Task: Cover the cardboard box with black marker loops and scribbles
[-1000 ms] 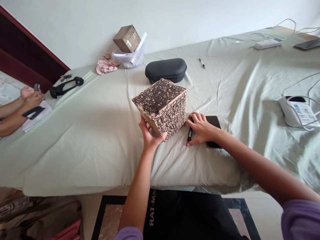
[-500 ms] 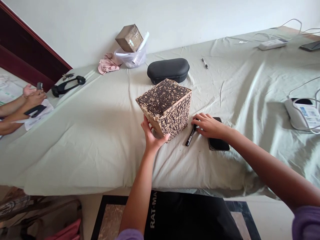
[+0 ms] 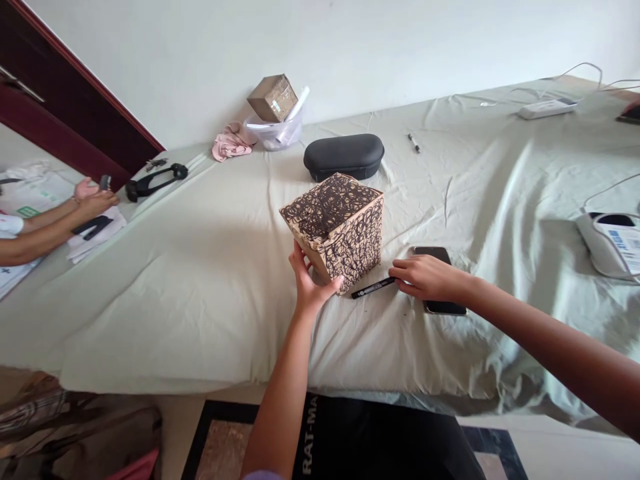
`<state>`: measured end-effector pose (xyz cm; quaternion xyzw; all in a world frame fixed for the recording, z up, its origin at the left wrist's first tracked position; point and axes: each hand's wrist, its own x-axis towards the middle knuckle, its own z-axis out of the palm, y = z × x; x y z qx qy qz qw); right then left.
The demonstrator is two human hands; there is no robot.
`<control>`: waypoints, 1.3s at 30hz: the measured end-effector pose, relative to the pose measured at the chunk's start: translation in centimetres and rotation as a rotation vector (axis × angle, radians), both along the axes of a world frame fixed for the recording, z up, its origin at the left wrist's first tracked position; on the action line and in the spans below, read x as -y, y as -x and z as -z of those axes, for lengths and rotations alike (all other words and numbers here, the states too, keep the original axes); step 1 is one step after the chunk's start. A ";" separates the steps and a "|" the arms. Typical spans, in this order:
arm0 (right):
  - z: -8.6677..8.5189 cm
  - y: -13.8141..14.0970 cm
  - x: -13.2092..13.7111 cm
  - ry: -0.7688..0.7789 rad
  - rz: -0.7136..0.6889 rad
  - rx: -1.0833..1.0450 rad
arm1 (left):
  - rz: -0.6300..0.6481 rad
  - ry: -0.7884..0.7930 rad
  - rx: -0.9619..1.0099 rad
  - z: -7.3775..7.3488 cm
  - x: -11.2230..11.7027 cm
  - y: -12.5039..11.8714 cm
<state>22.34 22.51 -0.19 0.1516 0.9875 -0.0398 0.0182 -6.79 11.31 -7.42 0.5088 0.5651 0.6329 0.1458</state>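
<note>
A cardboard box (image 3: pixel 336 225) covered in black scribbles stands on the sheet-covered table (image 3: pixel 200 267). My left hand (image 3: pixel 310 287) grips its near bottom corner, thumb on one face and fingers on the other. My right hand (image 3: pixel 424 277) lies to the right of the box, fingers closed on the end of a black marker (image 3: pixel 373 288) that lies on the sheet. Under my right wrist lies a dark phone (image 3: pixel 437 280), screen up.
Behind the box sit a black hard case (image 3: pixel 344 156), a small pen (image 3: pixel 414 143), a plastic bag holding a small carton (image 3: pixel 273 98) and a pink cloth (image 3: pixel 230 143). A white device (image 3: pixel 610 243) with cables is at right. Another person's hands (image 3: pixel 90 200) work at far left.
My right hand slid right and toward me, and the marker swung from nearly upright to lying sideways. The camera tilted, so the scene sits lower. My left hand stays on the box.
</note>
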 end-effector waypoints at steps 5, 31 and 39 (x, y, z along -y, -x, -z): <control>-4.6 -1.5 0.5 0.110 0.154 0.025 | 0.011 0.005 -0.011 -0.2 0.1 -0.1; -3.1 6.0 3.8 1.013 0.263 -0.588 | 0.021 0.009 0.019 -0.1 0.0 0.1; -1.0 5.6 3.9 1.482 0.357 -0.991 | 0.001 0.032 -0.016 -0.1 0.1 0.2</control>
